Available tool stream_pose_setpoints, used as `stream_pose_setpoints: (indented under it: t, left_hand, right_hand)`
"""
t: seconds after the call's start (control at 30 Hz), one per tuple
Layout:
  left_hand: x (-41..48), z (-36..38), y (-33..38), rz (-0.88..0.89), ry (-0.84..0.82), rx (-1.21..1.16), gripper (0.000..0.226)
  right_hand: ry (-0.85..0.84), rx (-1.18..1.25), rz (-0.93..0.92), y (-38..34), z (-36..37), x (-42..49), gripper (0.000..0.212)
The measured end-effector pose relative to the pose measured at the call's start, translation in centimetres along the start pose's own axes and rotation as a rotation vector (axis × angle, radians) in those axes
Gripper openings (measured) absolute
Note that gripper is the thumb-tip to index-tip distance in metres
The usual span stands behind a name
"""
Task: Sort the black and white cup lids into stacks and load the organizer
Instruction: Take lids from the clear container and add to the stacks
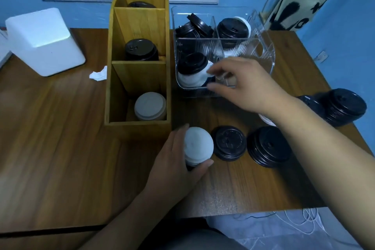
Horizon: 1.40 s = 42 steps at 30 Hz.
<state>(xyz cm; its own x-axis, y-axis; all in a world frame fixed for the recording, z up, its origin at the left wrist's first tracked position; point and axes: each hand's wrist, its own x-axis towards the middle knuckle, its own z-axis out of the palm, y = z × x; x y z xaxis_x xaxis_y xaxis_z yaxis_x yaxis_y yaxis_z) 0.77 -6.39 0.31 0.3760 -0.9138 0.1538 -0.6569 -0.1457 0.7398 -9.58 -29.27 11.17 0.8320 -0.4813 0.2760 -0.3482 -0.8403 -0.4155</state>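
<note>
Left hand [176, 160] grasps a white lid stack [197, 145] standing on the desk [60, 148]; the organizer [138, 126] is just beyond it and a black lid [229, 143] just to its right. Right hand [243, 85] hangs over the clear bin [267, 61]; blur hides whether it grips anything.

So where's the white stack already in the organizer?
Head view, left of centre: white stack in the wooden organizer's nearest compartment, beyond the left hand.

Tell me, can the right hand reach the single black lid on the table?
Probably yes. The single black lid lies uncovered between the white stack and a black stack, near the right hand; nothing blocks it.
</note>
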Motion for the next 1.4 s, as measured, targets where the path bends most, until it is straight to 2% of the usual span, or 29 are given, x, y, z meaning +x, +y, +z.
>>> stream_pose_setpoints:
  t: [0.1,0.2,0.33,0.47,0.63,0.7,0.9,1.2,1.4]
  left_hand:
    - [0.0,0.0,0.0,0.004,-0.002,-0.007,0.092]
    - [0.0,-0.1,0.0,0.004,-0.003,-0.003,0.092]
    - [0.0,0.0,0.0,-0.001,-0.011,-0.012,0.093]
    - [0.0,0.0,0.0,0.0,-0.005,-0.003,0.092]
    - [0.0,0.0,0.0,-0.005,-0.002,0.006,0.094]
    - [0.0,0.0,0.0,-0.01,-0.005,0.008,0.094]
    - [0.0,-0.1,0.1,-0.009,-0.01,0.008,0.092]
    - [0.0,-0.3,0.3,-0.012,-0.009,0.023,0.092]
    - [-0.1,-0.4,0.4,-0.005,-0.011,0.027,0.092]
  right_hand:
    - [0.064,-0.086,0.037,0.1,1.5,3.5,0.046]
    - [-0.049,-0.199,0.079,-0.6,2.8,6.3,0.059]
    - [-0.269,-0.242,0.09,-1.2,3.1,8.8,0.057]
    - [-0.241,-0.206,0.127,-1.8,2.4,9.2,0.057]
    - [0.043,-0.086,0.159,-3.1,0.0,3.0,0.068]
    - [0.087,-0.048,0.171,-3.9,-0.4,-1.9,0.07]
    - [0.0,-0.087,0.302,-3.4,2.8,-12.0,0.07]
    - [-0.121,-0.265,0.331,-2.7,4.1,-12.2,0.076]
    - [-0.211,-0.228,0.296,-2.5,2.9,-12.5,0.072]
